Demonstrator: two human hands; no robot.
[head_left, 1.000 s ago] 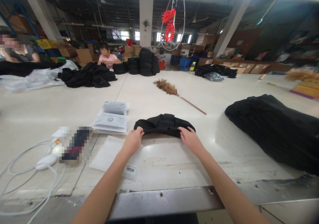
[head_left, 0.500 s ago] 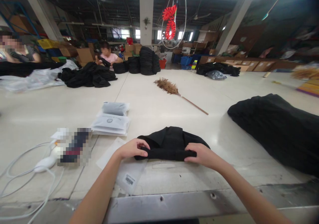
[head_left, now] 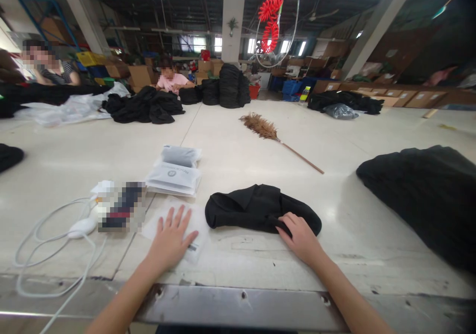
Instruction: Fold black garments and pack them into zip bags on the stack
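The left hand (head_left: 171, 240) lies flat with its fingers (head_left: 174, 218) spread and released, palm pressed on a thin, translucent plastic bag (head_left: 193, 224) that bears a small barcode label just beside the thumb. The right hand (head_left: 302, 237) rests at the near right edge of a folded black garment (head_left: 256, 208), its fingers (head_left: 285, 224) curled and pinching the soft matte cloth there. That garment is a low, rounded bundle with a fold ridge across its top, lying on the smooth, pale, glossy table (head_left: 238, 150) between the two hands, just right of the left fingertips. Beyond the left fingers lies a stack of flat packed bags (head_left: 174, 175), grey-white and slick, with a printed round mark. Left of those fingers sit a white corded device (head_left: 82, 226) with looping cable and a blurred dark object. Well right of the right fingers spreads a large heap of black fabric (head_left: 424, 195). Far beyond the fingers lies a brown feather duster (head_left: 267, 130) with a thin wooden stick. A dull metal strip (head_left: 238, 306) with rivets edges the table nearest the wrists. Across the table, other people sit by more piles of black cloth (head_left: 147, 107).
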